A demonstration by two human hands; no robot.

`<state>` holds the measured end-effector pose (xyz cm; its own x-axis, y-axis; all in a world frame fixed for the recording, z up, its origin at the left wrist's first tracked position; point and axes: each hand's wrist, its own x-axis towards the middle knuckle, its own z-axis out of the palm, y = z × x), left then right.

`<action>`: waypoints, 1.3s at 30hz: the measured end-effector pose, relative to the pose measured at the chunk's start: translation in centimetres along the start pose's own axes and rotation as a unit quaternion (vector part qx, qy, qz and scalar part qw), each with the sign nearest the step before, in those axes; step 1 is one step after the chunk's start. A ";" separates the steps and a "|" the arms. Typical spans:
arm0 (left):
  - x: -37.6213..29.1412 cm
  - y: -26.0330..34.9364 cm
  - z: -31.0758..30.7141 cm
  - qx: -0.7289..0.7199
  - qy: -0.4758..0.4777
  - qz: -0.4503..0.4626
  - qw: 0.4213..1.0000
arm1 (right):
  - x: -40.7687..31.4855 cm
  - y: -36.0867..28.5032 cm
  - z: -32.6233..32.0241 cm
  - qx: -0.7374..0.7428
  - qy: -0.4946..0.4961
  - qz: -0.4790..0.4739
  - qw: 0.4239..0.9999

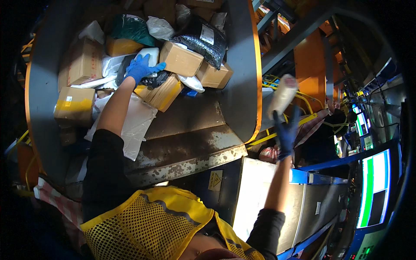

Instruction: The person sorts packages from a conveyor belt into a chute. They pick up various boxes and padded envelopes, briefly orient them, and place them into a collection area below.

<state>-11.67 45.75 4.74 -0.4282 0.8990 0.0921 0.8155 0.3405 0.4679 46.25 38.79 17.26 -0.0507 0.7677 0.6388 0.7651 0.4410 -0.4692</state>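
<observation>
My left hand (141, 69), in a blue glove, rests with fingers spread on a white packet (151, 56) in the parcel pile. Around it lie a cardboard box (182, 58), a green plastic parcel (132, 30), a black bubble-wrapped parcel (204, 37) and a box with yellow tape (74, 104). To the right, over the bright metal surface's far edge, my right hand (286, 130), also gloved in blue, is blurred. A pale wrapped parcel (283, 94) is just beyond its fingertips; whether they touch it cannot be told.
The grey chute wall (242, 71) has an orange edge. A worn metal ledge (195, 167) runs before me. At right are a bright metal surface (260, 191), yellow rails (305, 122) and a lit screen (373, 188). Another person (336, 120) is partly visible behind.
</observation>
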 end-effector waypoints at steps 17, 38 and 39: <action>-17.0 0.1 5.6 -0.082 0.084 0.252 0.961 | -32.3 -7.6 4.1 0.347 -0.255 0.227 0.874; -22.9 1.8 5.7 -0.409 0.041 0.167 0.896 | -31.7 -7.2 0.8 0.439 -0.185 0.461 0.748; -25.5 2.7 4.8 -0.486 -0.013 0.113 0.867 | -30.6 -7.9 1.6 0.526 -0.204 0.449 0.693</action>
<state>3.31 25.11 -0.51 -0.2812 0.9224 0.2650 0.1601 -0.2272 0.9606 40.76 12.55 0.38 -0.1990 0.9249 -0.3239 -0.2744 -0.3699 -0.8876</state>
